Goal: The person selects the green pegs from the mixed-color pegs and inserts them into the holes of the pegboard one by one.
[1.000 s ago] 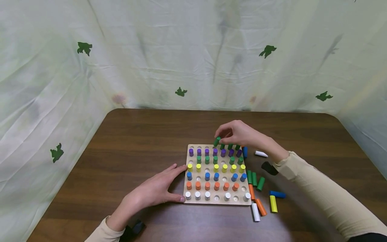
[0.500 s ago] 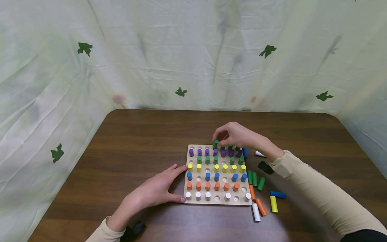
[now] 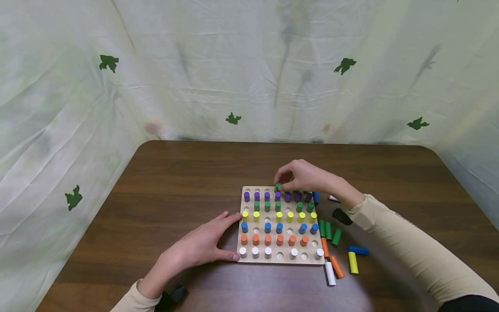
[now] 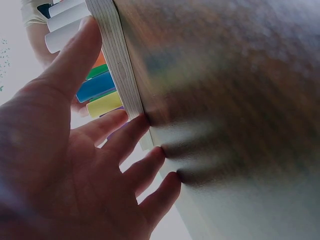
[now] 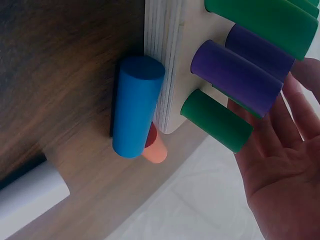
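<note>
A wooden pegboard holds rows of coloured pegs standing upright, with some bare holes among them. At its back edge my right hand pinches a green peg between thumb and fingers, in the back row; whether it is fully seated cannot be seen. That row's other green pegs are mostly hidden behind the hand. My left hand rests along the board's left edge, its thumb by the front corner. In the left wrist view the spread fingertips touch the table, next to the board's side.
Right of the board lie loose pegs: several green, orange, white, yellow and blue. Another blue peg lies against the board's back right side, near an orange one. A pale curtain hangs behind the table.
My right hand has moved slightly left and down with the green peg, which now sits lower at the back row. The left hand has stayed in place.
</note>
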A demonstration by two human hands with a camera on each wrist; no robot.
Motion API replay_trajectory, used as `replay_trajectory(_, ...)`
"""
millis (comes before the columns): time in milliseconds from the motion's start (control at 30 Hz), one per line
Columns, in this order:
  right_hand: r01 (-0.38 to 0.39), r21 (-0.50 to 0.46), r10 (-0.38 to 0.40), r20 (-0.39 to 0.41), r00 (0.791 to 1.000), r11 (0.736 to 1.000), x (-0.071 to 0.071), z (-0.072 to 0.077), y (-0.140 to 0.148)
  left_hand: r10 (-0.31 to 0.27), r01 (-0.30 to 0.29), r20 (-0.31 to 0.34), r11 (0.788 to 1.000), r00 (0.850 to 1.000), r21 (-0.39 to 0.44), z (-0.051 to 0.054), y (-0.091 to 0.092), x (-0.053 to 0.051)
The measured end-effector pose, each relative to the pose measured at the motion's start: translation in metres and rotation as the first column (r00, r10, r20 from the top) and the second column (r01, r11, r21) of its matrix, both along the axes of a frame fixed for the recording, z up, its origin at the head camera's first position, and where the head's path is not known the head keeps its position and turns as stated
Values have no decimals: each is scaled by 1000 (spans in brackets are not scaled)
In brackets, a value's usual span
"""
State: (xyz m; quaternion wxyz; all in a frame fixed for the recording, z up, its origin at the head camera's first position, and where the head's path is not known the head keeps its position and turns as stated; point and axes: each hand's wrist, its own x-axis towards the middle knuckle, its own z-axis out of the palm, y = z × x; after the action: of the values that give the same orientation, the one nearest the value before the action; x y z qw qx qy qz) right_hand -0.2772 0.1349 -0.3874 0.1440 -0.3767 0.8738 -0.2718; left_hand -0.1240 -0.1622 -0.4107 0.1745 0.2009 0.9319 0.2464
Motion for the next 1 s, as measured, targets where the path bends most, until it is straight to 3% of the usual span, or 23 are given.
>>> replay_trajectory(467,89,-90,-92,-37,995,992,8,11,15,3,-3,0,1000,1000,-6,0,2,1)
replay_trajectory(833,65,-144,-80,-99,992,987,37,23,28,-5,5,-2,1000,1000,13,0,1,2)
replay_trajectory(1000,75,-146,-88,-89,992,987,48,25,35,-8,9,-6,1000,1000,14,-1,1,0)
